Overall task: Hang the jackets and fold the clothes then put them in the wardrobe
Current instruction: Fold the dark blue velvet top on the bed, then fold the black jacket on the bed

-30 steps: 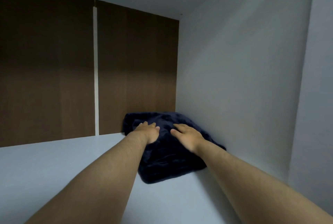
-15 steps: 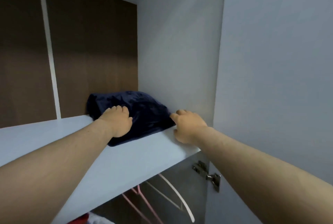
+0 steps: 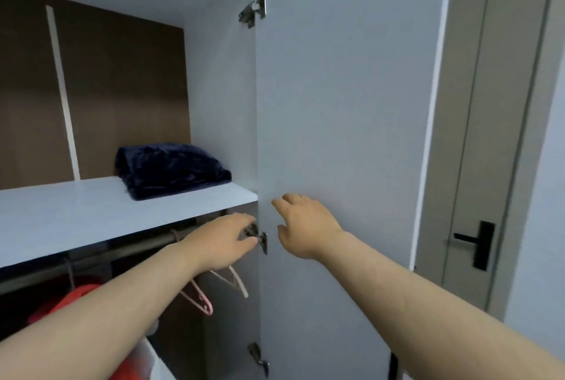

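A folded dark navy garment lies on the white upper shelf of the wardrobe, at its right end against the side wall. Both hands are off it and lower. My left hand hovers below the shelf edge, fingers loosely curled, in front of the middle door hinge, holding nothing. My right hand is in front of the open white wardrobe door, fingers relaxed and empty. Below the shelf runs a hanging rail with a red jacket on it.
A pink hanger and a white hanger hang empty on the rail near the door hinge. To the right, past the wardrobe door, is a beige room door with a black handle.
Both hands have come off the navy garment and the shelf and drawn back and down. The view has pulled out of the wardrobe, so the door and hanging rail now show.
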### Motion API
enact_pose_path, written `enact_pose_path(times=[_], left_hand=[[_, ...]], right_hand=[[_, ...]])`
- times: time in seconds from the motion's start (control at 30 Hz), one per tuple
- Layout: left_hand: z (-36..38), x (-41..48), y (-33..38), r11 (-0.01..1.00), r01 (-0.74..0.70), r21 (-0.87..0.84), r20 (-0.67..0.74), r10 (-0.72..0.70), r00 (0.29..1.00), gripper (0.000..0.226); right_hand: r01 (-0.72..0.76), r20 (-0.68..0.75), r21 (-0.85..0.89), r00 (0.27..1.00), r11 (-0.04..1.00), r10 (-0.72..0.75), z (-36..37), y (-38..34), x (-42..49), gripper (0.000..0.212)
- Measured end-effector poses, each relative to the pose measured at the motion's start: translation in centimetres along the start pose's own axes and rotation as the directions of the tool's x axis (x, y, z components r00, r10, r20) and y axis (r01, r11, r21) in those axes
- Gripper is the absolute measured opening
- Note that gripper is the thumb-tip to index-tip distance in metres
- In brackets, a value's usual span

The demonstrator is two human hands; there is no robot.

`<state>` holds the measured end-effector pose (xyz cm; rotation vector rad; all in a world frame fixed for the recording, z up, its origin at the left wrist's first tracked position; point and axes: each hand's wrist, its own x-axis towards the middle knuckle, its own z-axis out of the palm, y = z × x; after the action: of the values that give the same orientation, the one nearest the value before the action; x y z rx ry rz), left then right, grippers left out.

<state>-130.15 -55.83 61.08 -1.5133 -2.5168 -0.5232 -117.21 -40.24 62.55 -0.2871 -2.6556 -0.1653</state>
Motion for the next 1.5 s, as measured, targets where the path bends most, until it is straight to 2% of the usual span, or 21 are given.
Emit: enact_pose_path(times=[0.17,0.27,0.37,0.47,0.53,0.63,0.7,0.83,1.0,1.13,1.3,1.4,1.5], left_hand=[[3.7,-5.5,11.3,0.960,-0.230,0.160,-0.069,0.243,0.968,0.038],[6.2,-8.4,18.6,0.908,-0.412,0.077,-0.126,0.418,0.899,0.036],[9.6,-9.0,25.2,0.882,-0.471,-0.007,-0.097,0.469,0.878,0.036],[13.3,-7.9,31.7,0.839,-0.542,0.039,-0.062,0.543,0.837,0.045],[15.4,-6.8,35.9,0.815,-0.571,0.100,-0.014,0.575,0.818,0.054],[18.4,-5.0,41.0,0.763,-0.631,0.143,0.018,0.635,0.772,0.056],[20.8,-3.5,43.0,0.758,-0.637,0.139,0.006,0.643,0.766,0.057],[26.6,-0.4,45.4,0.765,-0.642,0.060,0.118,0.633,0.765,0.063],[34.4,2.6,51.2,0.712,-0.692,-0.119,0.121,0.702,0.701,0.059],[39.3,2.0,58.8,0.607,-0.762,-0.227,0.207,0.795,0.571,0.057],[44.4,-1.4,70.3,0.517,-0.772,-0.371,0.309,0.852,0.422,0.056],[46.8,-4.1,77.0,0.441,-0.776,-0.451,0.313,0.892,0.325,0.047],[48.5,-6.2,83.0,0.413,-0.747,-0.521,0.334,0.904,0.268,0.049]], right_hand=[[-0.033,-0.001,0.108,0.999,0.994,0.033,-4.0,3.5,-12.2,0.052],[-0.110,0.003,0.175,0.994,0.979,0.111,-6.8,7.0,-21.0,0.052],[-0.268,-0.017,0.001,0.963,0.963,0.268,-9.3,11.8,-29.9,0.047],[-0.450,-0.016,-0.187,0.890,0.873,0.455,-10.8,16.4,-37.7,0.042],[-0.538,-0.019,-0.241,0.835,0.808,0.550,-10.8,18.8,-42.1,0.037],[-0.629,-0.026,-0.317,0.754,0.710,0.657,-9.3,21.9,-47.2,0.036],[-0.685,-0.022,-0.346,0.689,0.641,0.724,-7.7,23.9,-49.3,0.044],[-0.776,0.021,-0.352,0.553,0.524,0.833,-4.3,27.6,-51.9,0.051],[-0.890,0.062,-0.344,0.296,0.299,0.953,-2.3,30.5,-57.6,0.054],[-0.944,0.029,-0.324,0.052,0.059,0.998,-2.8,31.1,-64.4,0.052],[-0.945,-0.030,-0.232,-0.231,-0.231,0.973,-4.9,31.2,-75.1,0.058],[-0.921,-0.059,-0.179,-0.340,-0.345,0.938,-6.4,32.1,-81.1,0.060],[-0.906,-0.049,-0.137,-0.398,-0.401,0.916,-8.1,33.7,-86.1,0.061]])
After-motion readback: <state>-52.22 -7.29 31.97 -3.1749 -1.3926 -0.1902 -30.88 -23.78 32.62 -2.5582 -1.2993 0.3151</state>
